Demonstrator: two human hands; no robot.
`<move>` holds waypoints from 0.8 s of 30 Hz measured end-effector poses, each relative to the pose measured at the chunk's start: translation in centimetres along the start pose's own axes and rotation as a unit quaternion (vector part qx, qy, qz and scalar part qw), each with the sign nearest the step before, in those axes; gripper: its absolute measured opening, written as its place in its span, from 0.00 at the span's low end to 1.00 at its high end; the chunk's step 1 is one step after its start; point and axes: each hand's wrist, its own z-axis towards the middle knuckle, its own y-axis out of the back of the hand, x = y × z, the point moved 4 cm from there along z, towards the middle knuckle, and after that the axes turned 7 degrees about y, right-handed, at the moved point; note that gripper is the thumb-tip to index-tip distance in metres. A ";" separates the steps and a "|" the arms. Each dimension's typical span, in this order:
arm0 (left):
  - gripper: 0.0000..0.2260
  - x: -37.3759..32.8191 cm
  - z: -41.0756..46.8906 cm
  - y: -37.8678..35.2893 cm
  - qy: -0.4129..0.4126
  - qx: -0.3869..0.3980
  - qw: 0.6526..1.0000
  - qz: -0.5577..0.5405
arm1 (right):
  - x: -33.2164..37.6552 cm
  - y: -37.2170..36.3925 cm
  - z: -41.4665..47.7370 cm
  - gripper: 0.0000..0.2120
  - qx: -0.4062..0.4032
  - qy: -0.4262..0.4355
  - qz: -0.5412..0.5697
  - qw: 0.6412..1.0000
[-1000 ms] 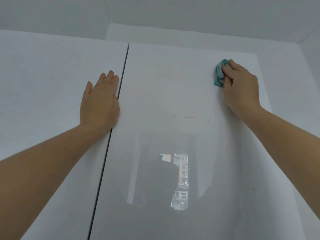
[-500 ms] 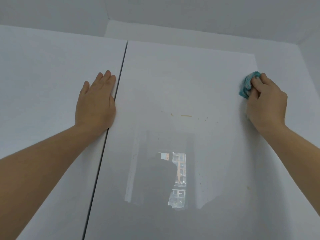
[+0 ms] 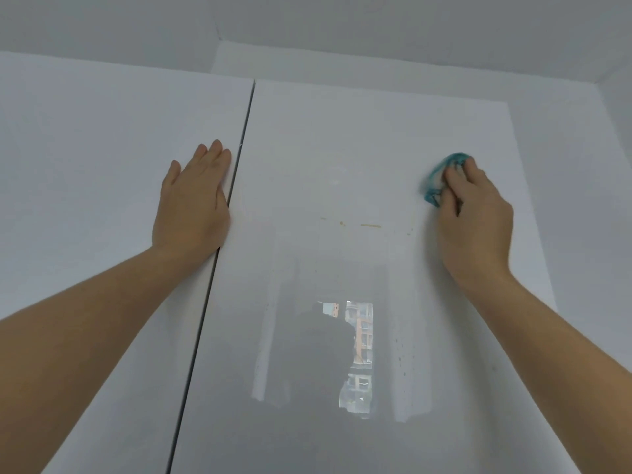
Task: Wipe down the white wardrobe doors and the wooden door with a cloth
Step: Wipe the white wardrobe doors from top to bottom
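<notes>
since half a second ago the right hand [image 3: 475,217] has slid the cloth [image 3: 434,176] away from the outer edge of the right door [image 3: 342,138], inward across the panel. its fingers [image 3: 455,186] are curled round the crumpled teal cloth, which bulges out just past the fingertips and presses on the door; motion blurs it. the left hand [image 3: 193,200] has stayed flat on the left door [image 3: 85,165], fingers straight and together, holding nothing, just beside the dark gap [image 3: 239,172] between the doors. yellowish marks [image 3: 371,226] lie on the right door, below and left of the right fingers. further below them shines a window reflection [image 3: 357,357].
</notes>
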 end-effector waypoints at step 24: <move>0.26 2.9 0.4 1.4 -0.129 0.036 0.991 -0.010 | 17.9 -9.5 -2.4 0.24 0.102 0.123 0.073 0.984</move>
